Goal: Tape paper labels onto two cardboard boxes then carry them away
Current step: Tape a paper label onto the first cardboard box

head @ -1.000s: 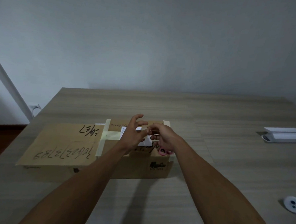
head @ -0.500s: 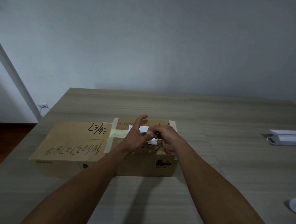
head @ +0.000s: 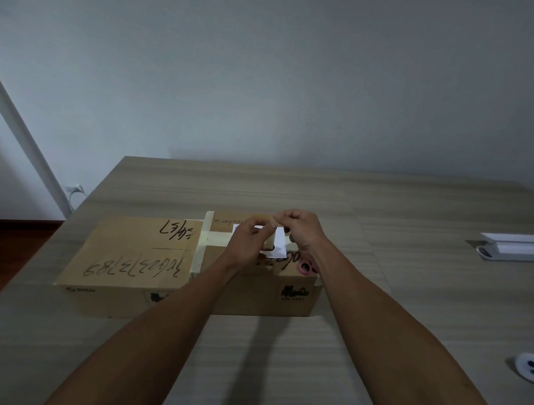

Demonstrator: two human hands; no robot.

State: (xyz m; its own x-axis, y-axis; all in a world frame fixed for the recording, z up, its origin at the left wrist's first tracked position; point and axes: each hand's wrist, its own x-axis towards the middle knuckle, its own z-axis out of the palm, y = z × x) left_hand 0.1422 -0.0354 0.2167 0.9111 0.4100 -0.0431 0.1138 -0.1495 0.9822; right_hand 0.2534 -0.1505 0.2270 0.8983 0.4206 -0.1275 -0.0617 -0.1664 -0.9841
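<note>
White pole (head: 25, 134) leans along the wall far left, a cable (head: 74, 189) at its foot. On the table (head: 383, 208): left box (head: 126, 257) with marker scrawl on top, touching the right box (head: 285, 293), which has pale tape strips (head: 202, 245) along its left edge. My left hand (head: 247, 243) and right hand (head: 301, 229) are close together above the right box, fingers curled. They seem to pinch a short tape piece (head: 274, 225) between them, hard to confirm, low light and blur. The white paper label (head: 277, 244) lies on top of the right box, mostly covered by my hands. Something pink (head: 305, 267) pokes out under my right wrist, can't identify. Far right: white device (head: 513, 251), cut by the frame edge. Near right corner: white round thing with dark dots (head: 531, 368).
</note>
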